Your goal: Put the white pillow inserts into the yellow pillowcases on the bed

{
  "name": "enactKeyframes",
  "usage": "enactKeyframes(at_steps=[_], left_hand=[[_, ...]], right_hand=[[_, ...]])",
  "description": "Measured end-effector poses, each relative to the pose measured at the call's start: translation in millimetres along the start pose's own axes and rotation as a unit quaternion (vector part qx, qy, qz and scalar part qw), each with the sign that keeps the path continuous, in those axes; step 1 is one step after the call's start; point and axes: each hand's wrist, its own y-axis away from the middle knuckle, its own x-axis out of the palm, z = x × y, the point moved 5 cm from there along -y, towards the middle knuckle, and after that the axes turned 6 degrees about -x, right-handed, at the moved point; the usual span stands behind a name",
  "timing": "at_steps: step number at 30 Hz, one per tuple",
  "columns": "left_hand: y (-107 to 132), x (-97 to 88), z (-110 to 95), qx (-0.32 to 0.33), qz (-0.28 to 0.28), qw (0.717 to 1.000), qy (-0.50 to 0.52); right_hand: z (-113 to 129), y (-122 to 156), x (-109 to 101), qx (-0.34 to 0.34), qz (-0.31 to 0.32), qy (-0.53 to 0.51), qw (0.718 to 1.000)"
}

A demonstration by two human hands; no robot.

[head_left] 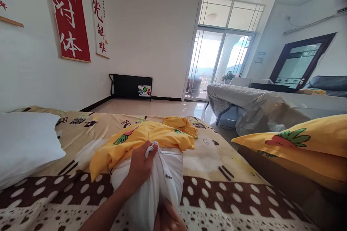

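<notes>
My left hand (141,166) is closed on the top of a white pillow (168,180), pinching its fabric into a bunch. The pillow stands on end on the bed, its far part inside a yellow pillowcase (141,139) printed with carrots. My right hand (169,218) is at the bottom edge, fingers curled against the pillow's lower end; only part of it shows.
The bed carries a patterned beige and brown sheet (217,184). A bare white pillow (24,144) lies at left, a yellow carrot-print pillow (306,148) at right. Beyond are a covered table (252,106), a balcony door (217,61) and red wall banners (69,14).
</notes>
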Motion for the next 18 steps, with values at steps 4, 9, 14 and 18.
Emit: enactKeyframes(at_steps=[4, 9, 14, 18], left_hand=[[-7.8, 4.8, -5.0, -0.001, 0.027, 1.0, -0.007], [-13.5, 11.8, 9.6, -0.058, 0.037, 0.996, 0.052], [-13.6, 26.6, 14.1, -0.091, 0.037, 0.988, 0.115], [-12.0, 21.5, 7.9, -0.095, 0.052, 0.988, 0.112]], right_hand=[[-9.5, -15.2, -32.8, 0.023, 0.033, -0.008, 0.999], [-20.5, -54.0, -71.8, 0.132, 0.058, 0.014, 0.989], [-28.3, -66.8, -48.3, 0.294, 0.062, 0.109, 0.948], [-53.7, -52.0, -5.1, 0.331, 0.14, 0.058, 0.931]])
